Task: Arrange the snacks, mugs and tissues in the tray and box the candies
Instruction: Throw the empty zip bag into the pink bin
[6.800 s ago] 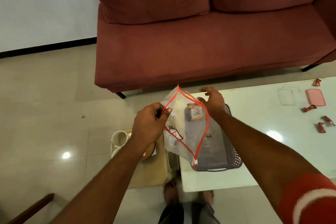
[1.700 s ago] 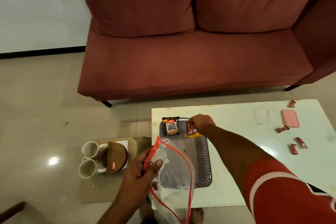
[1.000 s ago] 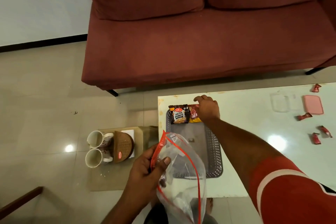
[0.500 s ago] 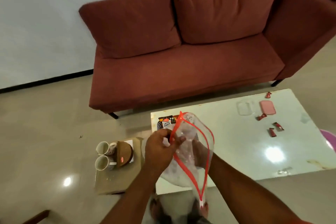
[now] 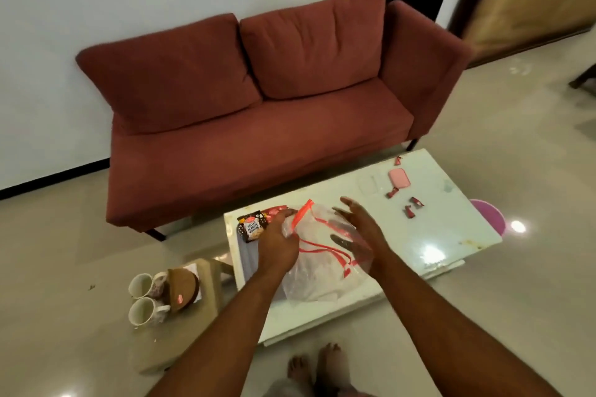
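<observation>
My left hand (image 5: pixel 278 243) grips the red-zippered rim of a clear plastic bag (image 5: pixel 319 271) that hangs over the dark mesh tray (image 5: pixel 245 263) on the white table (image 5: pixel 419 235). My right hand (image 5: pixel 354 229) hovers beside the bag with fingers spread. Two snack packets (image 5: pixel 254 225) lie at the tray's far end. Several red candies (image 5: pixel 409 203), a pink lid (image 5: pixel 399 178) and a clear box (image 5: pixel 367 185) sit at the table's far right. Two mugs (image 5: pixel 145 298) and a brown woven holder (image 5: pixel 182 290) with tissues rest on a low stool (image 5: pixel 209 296).
A red sofa (image 5: pixel 258 113) stands behind the table. A pink round object (image 5: pixel 488 214) shows past the table's right edge. My bare feet (image 5: pixel 316 367) are on the tiled floor in front of the table.
My right hand has come out of the bag and spread open beside it. The bag has sagged onto the tray. The view has tilted up and shows more of the room.
</observation>
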